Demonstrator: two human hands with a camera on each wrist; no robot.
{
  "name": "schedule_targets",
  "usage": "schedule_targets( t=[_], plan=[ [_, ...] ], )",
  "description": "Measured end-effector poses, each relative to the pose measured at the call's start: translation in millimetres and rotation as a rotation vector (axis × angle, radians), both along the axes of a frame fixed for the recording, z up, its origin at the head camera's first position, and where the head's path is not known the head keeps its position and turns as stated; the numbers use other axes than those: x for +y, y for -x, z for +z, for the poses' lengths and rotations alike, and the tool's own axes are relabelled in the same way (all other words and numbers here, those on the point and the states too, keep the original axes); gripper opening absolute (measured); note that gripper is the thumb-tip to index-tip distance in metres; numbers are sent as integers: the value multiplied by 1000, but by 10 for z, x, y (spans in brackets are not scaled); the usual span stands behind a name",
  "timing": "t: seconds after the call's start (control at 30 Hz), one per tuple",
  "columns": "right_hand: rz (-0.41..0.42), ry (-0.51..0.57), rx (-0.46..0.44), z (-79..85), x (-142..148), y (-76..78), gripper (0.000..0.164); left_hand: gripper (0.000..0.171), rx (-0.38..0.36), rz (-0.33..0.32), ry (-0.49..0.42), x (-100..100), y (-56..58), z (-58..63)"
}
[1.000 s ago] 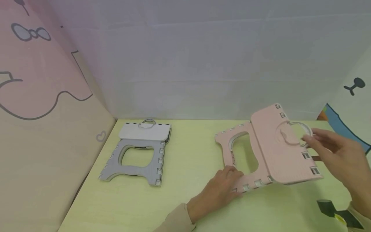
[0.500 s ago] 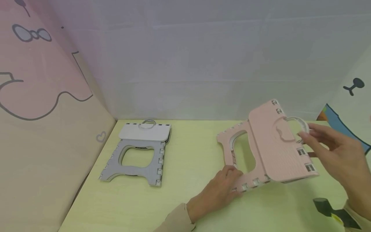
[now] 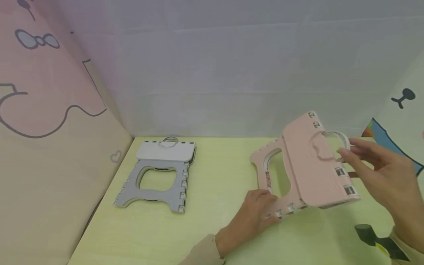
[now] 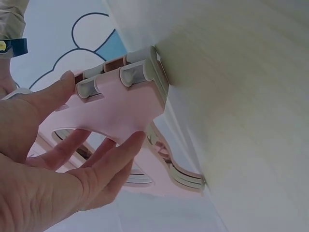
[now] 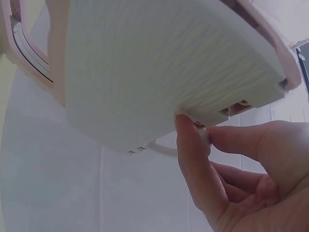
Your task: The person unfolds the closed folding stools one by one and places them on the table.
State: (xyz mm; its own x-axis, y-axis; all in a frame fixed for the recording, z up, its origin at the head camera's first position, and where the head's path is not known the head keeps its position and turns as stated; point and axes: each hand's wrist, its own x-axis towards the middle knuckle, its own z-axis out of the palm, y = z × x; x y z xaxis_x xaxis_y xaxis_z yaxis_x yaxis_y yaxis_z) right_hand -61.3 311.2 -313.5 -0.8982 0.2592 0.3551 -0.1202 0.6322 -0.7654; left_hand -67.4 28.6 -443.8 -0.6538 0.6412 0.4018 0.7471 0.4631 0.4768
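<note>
A pink folding stool (image 3: 318, 173), folded flat, is tilted with its seat end lifted off the table and its leg end low. My left hand (image 3: 253, 211) grips the near leg edge; in the left wrist view its thumb lies on the hinged edge and its fingers (image 4: 113, 162) on the leg's face. At the seat end, my right hand (image 3: 385, 173) pinches the white loop handle (image 3: 345, 141) between thumb and fingers. From below, the right wrist view shows the white underside (image 5: 125, 72) of the folded seat, with the right fingers (image 5: 195, 164) close against its edge.
A grey folding stool (image 3: 154, 193) with a white seat (image 3: 165, 151) lies folded flat on the left of the light green table (image 3: 215, 176). A pale curtain-like backdrop (image 3: 232, 73) stands behind the table, and a printed cloth (image 3: 49, 92) hangs along the left side.
The seat end of the pink stool has risen a little and shifted left, with my right hand moving along on the handle. My left hand stays nearly in place. The grey stool has not moved.
</note>
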Motion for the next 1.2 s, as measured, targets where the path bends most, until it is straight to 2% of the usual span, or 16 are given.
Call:
schedule_targets(
  t=[0.27, 0.43, 0.77, 1.2],
  plan=[
    [0, -12, 24, 65, -91, 6, 44, 51, -7, -9, -56, 20, 2, 0],
    [-3, 3, 38, 86, -134, 8, 44, 53, -42, -26, -85, 41, 11, -6],
    [10, -19, 111, 142, -242, 38, 39, 54, -40, -53, -122, 47, 28, 16],
    [65, -20, 200, 208, -369, 59, 39, 56, -86, -103, -152, 59, 60, 33]
  ],
)
